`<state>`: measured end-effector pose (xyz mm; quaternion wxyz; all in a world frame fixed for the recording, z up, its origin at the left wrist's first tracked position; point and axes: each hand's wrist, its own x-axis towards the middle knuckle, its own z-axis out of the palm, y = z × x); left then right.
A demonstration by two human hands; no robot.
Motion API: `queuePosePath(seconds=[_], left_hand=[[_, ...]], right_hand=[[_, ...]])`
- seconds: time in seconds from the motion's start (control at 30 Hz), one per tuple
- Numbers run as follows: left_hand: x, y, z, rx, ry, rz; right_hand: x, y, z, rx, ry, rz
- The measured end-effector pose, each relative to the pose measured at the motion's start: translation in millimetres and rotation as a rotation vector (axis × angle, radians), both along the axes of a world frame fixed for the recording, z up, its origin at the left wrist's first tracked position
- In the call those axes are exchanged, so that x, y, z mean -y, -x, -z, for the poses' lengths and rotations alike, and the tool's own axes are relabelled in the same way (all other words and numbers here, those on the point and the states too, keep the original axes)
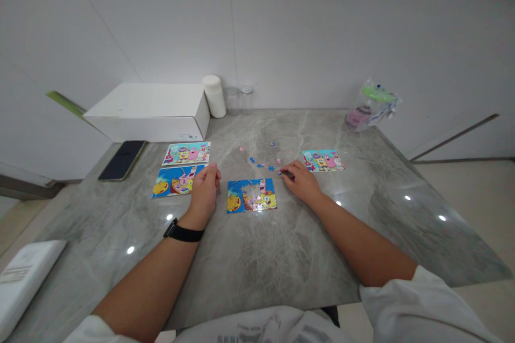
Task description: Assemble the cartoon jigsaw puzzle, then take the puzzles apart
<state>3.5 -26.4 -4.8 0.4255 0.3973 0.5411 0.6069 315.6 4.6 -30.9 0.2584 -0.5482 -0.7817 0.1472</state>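
In front of me lies a jigsaw puzzle with a blue cartoon picture, partly put together, with a grey gap in its upper middle. My right hand is beside its upper right corner, fingers pinched at a small blue jigsaw piece. My left hand is closed in a loose fist left of the puzzle, and its inside is hidden. It partly covers the right end of a blue picture card. Loose jigsaw pieces lie scattered beyond the puzzle.
A second picture card lies at the left, another cartoon picture at the right. Behind stand a white box, a white cylinder and two glasses. A phone lies left, a plastic bag back right.
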Motion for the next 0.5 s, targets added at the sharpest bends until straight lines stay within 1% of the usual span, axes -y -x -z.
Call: queuePosePath(seconds=[0.17, 0.37, 0.5], left_hand=[[-0.7, -1.6, 1.2, -0.036, -0.036, -0.028], [3.0, -1.8, 2.9, -0.096, -0.013, -0.016], [2.9, -2.7, 2.0, -0.091, -0.017, -0.022]], right_hand=[[0.2, 0.5, 0.7, 0.003, -0.02, 0.003], [-2.5, -4.3, 2.9, -0.01, -0.033, 0.003], [-2.8, -6.3, 2.8, -0.022, -0.029, 0.001]])
